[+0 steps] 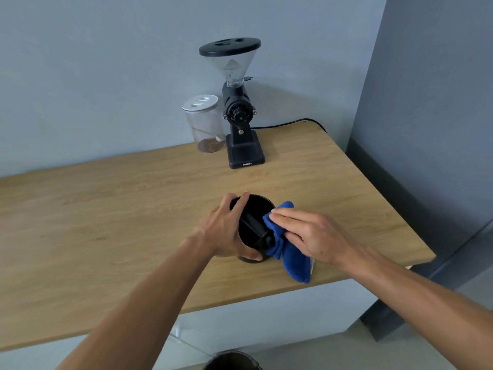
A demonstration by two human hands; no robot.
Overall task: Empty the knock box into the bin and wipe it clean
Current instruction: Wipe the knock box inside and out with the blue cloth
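Observation:
A round black knock box [253,225] with a bar across its opening stands on the wooden counter [133,222], tilted slightly toward me. My left hand [226,228] grips its left wall, fingers over the rim. My right hand [306,233] presses a blue cloth [290,255] against the box's right rim; part of the cloth hangs down over the counter. The dark rim of a bin [232,360] shows on the floor at the bottom edge.
A black coffee grinder [241,124] with a clear hopper stands at the back against the wall, its cable [288,124] running right. A clear jar [206,124] with a white lid sits to its left. The counter's right corner ends near a grey wall.

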